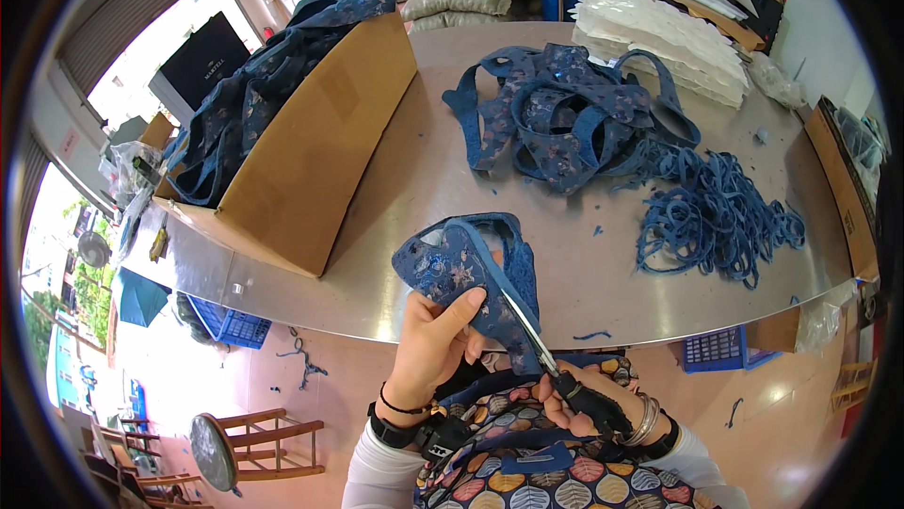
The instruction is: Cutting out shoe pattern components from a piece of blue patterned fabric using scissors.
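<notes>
My left hand (435,335) is closed around a blue floral fabric piece (453,262), curved like a slipper upper with a fuzzy blue lining, thumb pressed on its face. My right hand (582,398) grips a pair of scissors (544,355) with dark handles. The blades lie along the lower right edge of the fabric piece and reach up past my left thumb. Beyond the hands, a heap of similar blue floral pieces (565,123) rests on the metal table (452,193). To its right is a tangle of narrow blue trimmed strips (720,208).
A tall cardboard box (320,142) full of blue floral pieces stands at the left of the table. White sheets (659,38) are stacked at the back right. Another cardboard box (841,179) sits at the right edge. Below left are a wooden stool (254,448) and a blue crate (231,323).
</notes>
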The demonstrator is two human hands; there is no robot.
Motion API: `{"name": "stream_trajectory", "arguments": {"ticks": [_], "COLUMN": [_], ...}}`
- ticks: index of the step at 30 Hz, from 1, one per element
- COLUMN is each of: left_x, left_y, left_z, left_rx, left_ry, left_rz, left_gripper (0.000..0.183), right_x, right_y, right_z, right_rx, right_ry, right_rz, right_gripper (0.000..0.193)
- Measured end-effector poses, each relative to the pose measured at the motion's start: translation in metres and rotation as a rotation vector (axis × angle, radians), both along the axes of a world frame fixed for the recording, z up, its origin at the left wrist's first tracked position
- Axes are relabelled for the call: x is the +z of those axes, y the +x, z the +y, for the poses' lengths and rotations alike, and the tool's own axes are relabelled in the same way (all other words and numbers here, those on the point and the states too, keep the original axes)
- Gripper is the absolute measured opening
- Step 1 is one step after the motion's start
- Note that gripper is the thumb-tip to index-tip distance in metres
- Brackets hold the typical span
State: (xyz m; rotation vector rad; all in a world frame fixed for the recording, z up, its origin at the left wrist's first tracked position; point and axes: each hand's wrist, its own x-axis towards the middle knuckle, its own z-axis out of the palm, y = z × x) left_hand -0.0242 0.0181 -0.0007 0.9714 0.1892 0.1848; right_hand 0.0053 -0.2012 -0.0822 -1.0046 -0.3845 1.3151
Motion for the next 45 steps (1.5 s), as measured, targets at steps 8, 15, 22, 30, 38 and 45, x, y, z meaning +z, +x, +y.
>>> {"name": "stream_trajectory", "arguments": {"ticks": [8,15,22,30,38,45], "left_x": [-0.006,-0.009,-0.004,0.003,0.007,0.011], "left_y": [-0.001,-0.003,-0.005,-0.007,-0.010,-0.010], "left_z": [-0.006,-0.008,-0.007,-0.006,-0.002,-0.003], "left_rx": [0.035,0.026,0.036,-0.070,-0.127,-0.146], "left_ry": [0.109,0.076,0.079,0.182,0.202,0.229], "left_rz": [-0.140,-0.173,-0.152,-0.093,-0.047,-0.023], "left_gripper": [0.038,0.041,0.041,0.043,0.041,0.042], "right_x": [0.005,0.030,0.026,0.038,0.041,0.026], "right_y": [-0.002,0.001,-0.002,0.005,0.002,0.002], "right_z": [0.005,0.006,0.004,0.007,0.007,0.004], "right_rx": [0.025,0.025,-0.026,0.002,-0.033,-0.080], "right_ry": [-0.014,-0.010,0.072,0.039,-0.126,-0.127], "right_rz": [0.264,-0.110,-0.335,-0.450,-0.421,-0.282], "right_gripper": [0.042,0.042,0.048,0.047,0.033,0.053]}}
